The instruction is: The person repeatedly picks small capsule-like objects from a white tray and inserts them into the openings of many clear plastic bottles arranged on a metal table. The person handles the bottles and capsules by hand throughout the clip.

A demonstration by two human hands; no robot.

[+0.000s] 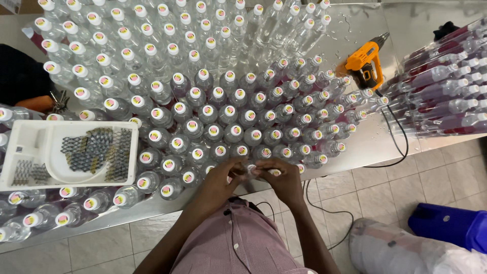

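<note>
We look down on a steel table (365,147) that is crowded with clear plastic bottles (203,101), all standing upright with white caps that carry a yellow and pink round sticker.

At the near edge of the table, at about 6 o'clock in the view, our two hands meet over one bottle cap (250,169). The left hand (223,178) comes in from 7 o'clock and the right hand (280,178) from 5 o'clock. The fingertips of both hands are pinched narrow on the cap, so the cap lies just between them, touching both, with most of it hidden under the fingers. We cannot tell if there is something small held against the cap, because the fingers cover it.

At 9 o'clock from the hands a white plastic tray (25,147) rests on top of some bottles. In it lie dark small sleeves (96,149) in a loose heap, and a few more in its left compartment.

At 2 o'clock, well apart from the hands, an orange and black heat gun (366,63) lies on the table, and its black cable (401,137) runs over the edge to the tiled floor (395,187). At 3 o'clock, farther right, more bottles lie on their side in a stack (446,91), with red labels. A blue object (449,226) is on the floor at 4 o'clock.
</note>
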